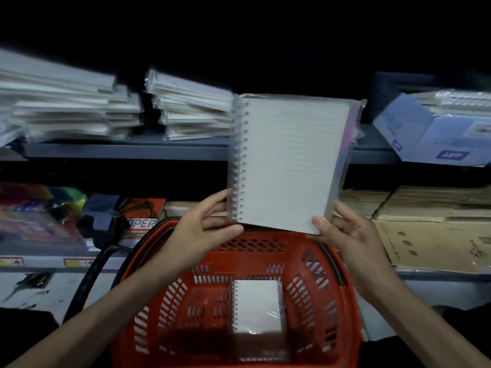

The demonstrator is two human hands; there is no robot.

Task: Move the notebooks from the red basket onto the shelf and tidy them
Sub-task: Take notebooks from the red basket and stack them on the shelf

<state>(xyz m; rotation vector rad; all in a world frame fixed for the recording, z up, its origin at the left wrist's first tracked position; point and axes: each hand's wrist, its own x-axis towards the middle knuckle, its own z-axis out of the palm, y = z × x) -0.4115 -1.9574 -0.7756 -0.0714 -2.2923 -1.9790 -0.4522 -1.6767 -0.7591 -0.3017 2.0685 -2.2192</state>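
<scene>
One notebook [257,306] lies flat in the red basket [170,301] nearest you. Above its far rim your left grip [204,224] and right grip [345,232] each pinch a lower corner of a spiral notebook [289,160] (upright, wrapped), before the front edge of the shelf [127,150].

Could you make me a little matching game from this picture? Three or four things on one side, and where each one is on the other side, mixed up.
Things:
1. lined spiral notebook
2. red basket
3. blue cardboard box
4. stacks of wrapped notebooks

Places:
a. right end of the upper shelf
b. held up between the left hand and right hand
c. left and middle of the upper shelf
d. below the hands, with a second spiral notebook lying in it

Pairs: 1-b, 2-d, 3-a, 4-c.
</scene>
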